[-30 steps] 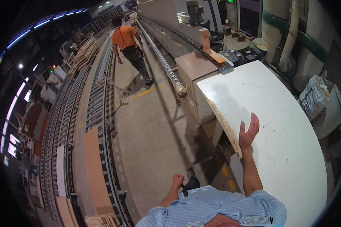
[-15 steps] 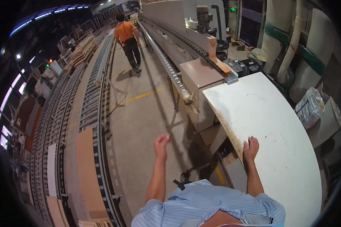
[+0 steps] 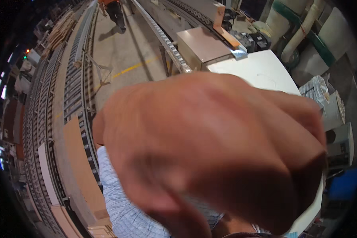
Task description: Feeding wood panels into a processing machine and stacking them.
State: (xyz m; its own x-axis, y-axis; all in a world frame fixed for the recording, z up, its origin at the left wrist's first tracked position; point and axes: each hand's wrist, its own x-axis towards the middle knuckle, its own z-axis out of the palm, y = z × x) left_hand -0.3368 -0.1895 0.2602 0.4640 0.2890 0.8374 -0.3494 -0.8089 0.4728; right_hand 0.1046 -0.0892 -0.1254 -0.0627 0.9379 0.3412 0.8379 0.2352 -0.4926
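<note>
Head view: no workpiece shows in my grasp, and I'd judge this a pause in handling. The white table [image 3: 261,73], the surface nearest my hand, shows at 2 o'clock, its far end just beside a flat-topped box [image 3: 202,43], and again as a curved edge around 4 o'clock. I can't tell what is finished or left on it, because my own hand covers its middle. At 8 o'clock a brown plank [image 3: 82,166] lies along the rollers, with a white strip [image 3: 47,172] to its left; neither is in contact with my hand as far as I can see.

My left hand [image 3: 210,146] is held up very close to the lens, blurred, filling the centre. Its back faces the camera, the wrist at about 9 o'clock, the knuckles toward 3 and 4 o'clock. The fingers look bent and close together, but their tips and my palm are hidden, so I can't tell whether they pinch anything or touch the headgear. My striped sleeve [image 3: 125,202] shows at 7 o'clock; my right hand can't be made out. A co-worker [image 3: 116,18] is well apart, at 11 o'clock.
</note>
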